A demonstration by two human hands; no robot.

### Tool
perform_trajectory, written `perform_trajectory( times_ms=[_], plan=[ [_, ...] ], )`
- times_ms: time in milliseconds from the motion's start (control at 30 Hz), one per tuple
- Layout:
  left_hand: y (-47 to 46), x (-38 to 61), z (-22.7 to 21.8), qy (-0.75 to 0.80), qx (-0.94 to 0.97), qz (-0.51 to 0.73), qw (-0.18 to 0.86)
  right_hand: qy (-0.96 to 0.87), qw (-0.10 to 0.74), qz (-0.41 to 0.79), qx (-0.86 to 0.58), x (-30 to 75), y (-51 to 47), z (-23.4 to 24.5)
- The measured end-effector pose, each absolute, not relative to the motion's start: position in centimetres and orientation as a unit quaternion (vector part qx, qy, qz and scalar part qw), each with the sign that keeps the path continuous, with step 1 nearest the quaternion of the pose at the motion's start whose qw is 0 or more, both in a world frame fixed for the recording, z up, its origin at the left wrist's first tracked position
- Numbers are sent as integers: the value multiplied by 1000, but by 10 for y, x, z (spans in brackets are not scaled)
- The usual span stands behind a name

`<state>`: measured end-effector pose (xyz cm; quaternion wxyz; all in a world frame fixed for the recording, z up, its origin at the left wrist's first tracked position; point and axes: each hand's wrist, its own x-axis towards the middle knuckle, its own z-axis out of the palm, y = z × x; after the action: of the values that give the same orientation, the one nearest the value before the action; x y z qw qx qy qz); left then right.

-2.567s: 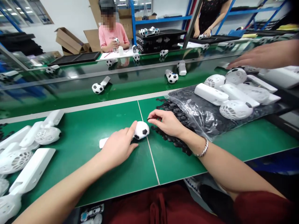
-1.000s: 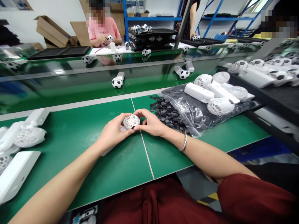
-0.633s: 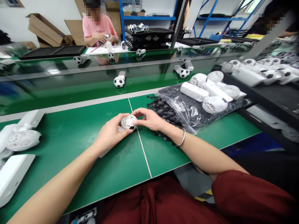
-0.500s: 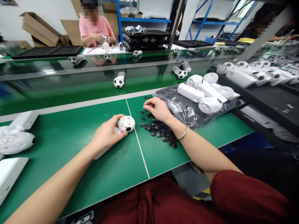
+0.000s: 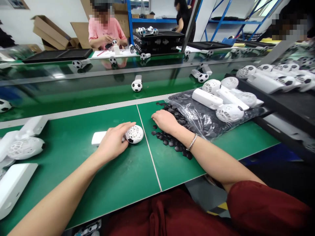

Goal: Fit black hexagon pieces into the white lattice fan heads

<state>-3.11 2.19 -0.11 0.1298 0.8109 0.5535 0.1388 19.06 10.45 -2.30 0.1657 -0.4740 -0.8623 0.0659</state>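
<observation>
My left hand [image 5: 113, 141] grips a white football-shaped housing [image 5: 135, 134] with an openwork face, thumb and fingers around its near side. One black patch shows at its lower left. Its white handle [image 5: 98, 138] sticks out to the left from under my palm. At the left edge of a heap of small black pentagon pieces [image 5: 169, 140] is my right hand [image 5: 166, 121], its fingertips pinched together. Whether a piece sits between them is too small to tell. Some pieces are hidden beneath that hand.
A clear bag of black pieces [image 5: 183, 103] lies at right, bearing several white housings [image 5: 230, 113]. More white housings [image 5: 26, 148] lie at left. Beyond runs a green conveyor [image 5: 98, 93] with football-headed units [image 5: 136, 86]. A black tray [image 5: 292, 101] stands at right. A co-worker in pink [image 5: 107, 32] sits opposite.
My left hand has turned the housing: its black patch moved from lower right to lower left, and the handle now shows left of the hand. My right hand stays by the pieces. The view shifted slightly.
</observation>
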Motion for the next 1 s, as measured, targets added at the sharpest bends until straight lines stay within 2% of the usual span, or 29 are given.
perform_trajectory(
  times_ms=[100,167,233,300,467,733,1000],
  plan=[
    [21,-34,-1,551,813,144,124,-844,239,190,-441,191,90,-14],
    [21,-34,0,545,818,135,127,-824,284,305,-384,188,77,-10],
    [20,-33,1,544,818,128,134,-819,305,370,-314,182,68,-9],
    [19,-30,2,554,810,133,137,-823,321,381,-273,176,63,-11],
    [17,-19,3,584,783,176,124,-807,355,387,-271,167,66,-22],
    [18,-14,-1,579,759,236,180,-763,271,494,-315,163,71,-10],
    [19,-20,-2,563,749,246,247,-765,297,489,-296,162,63,-11]
  ],
)
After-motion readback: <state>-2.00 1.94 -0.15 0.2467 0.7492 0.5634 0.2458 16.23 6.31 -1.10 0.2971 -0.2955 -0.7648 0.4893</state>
